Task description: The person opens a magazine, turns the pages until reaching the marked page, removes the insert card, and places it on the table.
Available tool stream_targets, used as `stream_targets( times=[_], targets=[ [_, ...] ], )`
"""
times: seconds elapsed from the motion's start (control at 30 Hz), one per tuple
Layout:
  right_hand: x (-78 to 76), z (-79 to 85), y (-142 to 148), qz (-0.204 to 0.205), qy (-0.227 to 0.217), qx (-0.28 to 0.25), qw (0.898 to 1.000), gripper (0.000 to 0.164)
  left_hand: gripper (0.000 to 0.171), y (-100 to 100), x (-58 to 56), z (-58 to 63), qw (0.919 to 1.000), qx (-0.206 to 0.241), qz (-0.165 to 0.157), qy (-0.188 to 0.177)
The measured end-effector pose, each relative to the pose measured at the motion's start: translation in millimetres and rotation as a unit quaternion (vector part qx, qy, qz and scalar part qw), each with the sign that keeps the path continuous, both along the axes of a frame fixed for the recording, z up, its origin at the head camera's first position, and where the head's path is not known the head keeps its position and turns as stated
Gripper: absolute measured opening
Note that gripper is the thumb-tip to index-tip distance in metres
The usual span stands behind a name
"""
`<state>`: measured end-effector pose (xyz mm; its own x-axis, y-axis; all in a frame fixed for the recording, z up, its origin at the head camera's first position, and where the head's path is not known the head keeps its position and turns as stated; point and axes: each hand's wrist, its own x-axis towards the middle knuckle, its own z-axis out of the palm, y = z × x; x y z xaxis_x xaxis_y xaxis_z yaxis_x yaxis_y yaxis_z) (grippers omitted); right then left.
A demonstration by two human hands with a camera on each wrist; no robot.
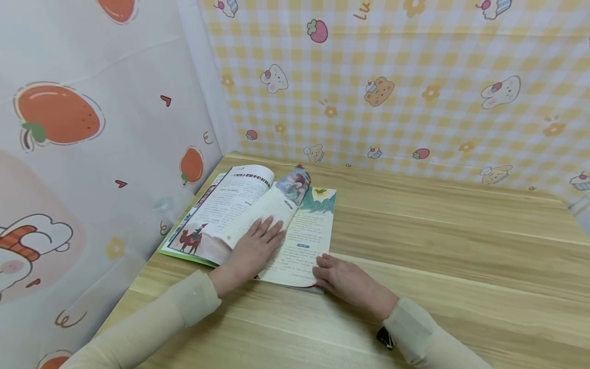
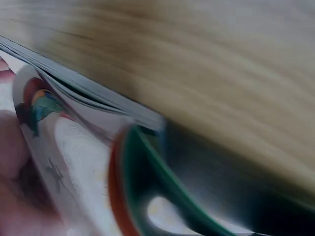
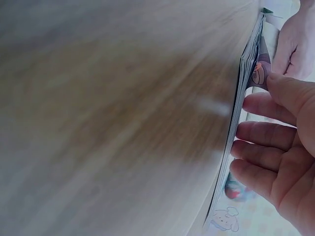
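An open magazine (image 1: 318, 233) lies on the table, its pages printed with text and coloured pictures. One leaf (image 1: 258, 207) curls over toward the left side, showing a painted picture at its top. My left hand (image 1: 258, 248) rests with spread, fairly straight fingers on this curling leaf near the spine. At the lower right corner, my right hand (image 1: 348, 282) pinches a page between thumb and forefinger. In the right wrist view, the thumb of the right hand (image 3: 290, 137) touches a purple page corner (image 3: 261, 71), while the other fingers lie along the page edges. The left wrist view is blurred.
The wooden table (image 1: 442, 246) extends to the right of the magazine. A white printed curtain (image 1: 138, 169) hangs close on the left, and a yellow checked cloth (image 1: 405, 128) covers the back. A black clip-like object (image 1: 385, 338) sits at the right sleeve cuff.
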<state>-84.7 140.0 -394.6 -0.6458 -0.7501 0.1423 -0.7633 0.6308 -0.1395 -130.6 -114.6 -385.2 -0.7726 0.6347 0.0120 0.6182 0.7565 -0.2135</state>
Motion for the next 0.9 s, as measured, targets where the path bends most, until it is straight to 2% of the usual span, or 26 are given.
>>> stream_targets(
  times=[0.07,0.13,0.33,0.47,0.57,0.73,0.83,0.9],
  targets=[
    [0.0,0.2,0,0.001,0.002,-0.001,1.000,0.007,0.054,-5,-1.3,0.8,0.9988,0.032,0.022,-0.030],
    [0.1,0.6,0,0.003,0.003,-0.002,1.000,0.007,0.060,-10,-2.7,1.6,0.9970,0.054,0.037,-0.041],
    [0.0,0.4,1,0.002,-0.002,-0.001,1.000,0.006,0.049,-23,-5.7,4.5,0.9954,0.075,0.054,-0.026],
    [0.5,0.1,1,-0.005,-0.011,-0.002,1.000,0.008,0.048,-29,-6.9,4.7,0.9924,0.080,0.083,-0.042],
    [0.7,-0.1,1,-0.009,-0.015,-0.003,1.000,0.013,0.057,-34,-8.0,3.0,0.9866,0.089,0.116,-0.072],
    [0.4,-0.4,1,-0.009,-0.011,-0.002,1.000,0.011,0.070,-48,-10.6,0.7,0.9761,0.096,0.162,-0.109],
    [0.1,-0.6,1,-0.010,-0.011,-0.001,1.000,0.010,0.069,-57,-11.4,-0.6,0.9729,0.105,0.175,-0.108],
    [0.1,-0.6,1,-0.012,-0.012,-0.001,1.000,0.010,0.068,-61,-11.5,-1.6,0.9732,0.115,0.173,-0.099]
  ],
)
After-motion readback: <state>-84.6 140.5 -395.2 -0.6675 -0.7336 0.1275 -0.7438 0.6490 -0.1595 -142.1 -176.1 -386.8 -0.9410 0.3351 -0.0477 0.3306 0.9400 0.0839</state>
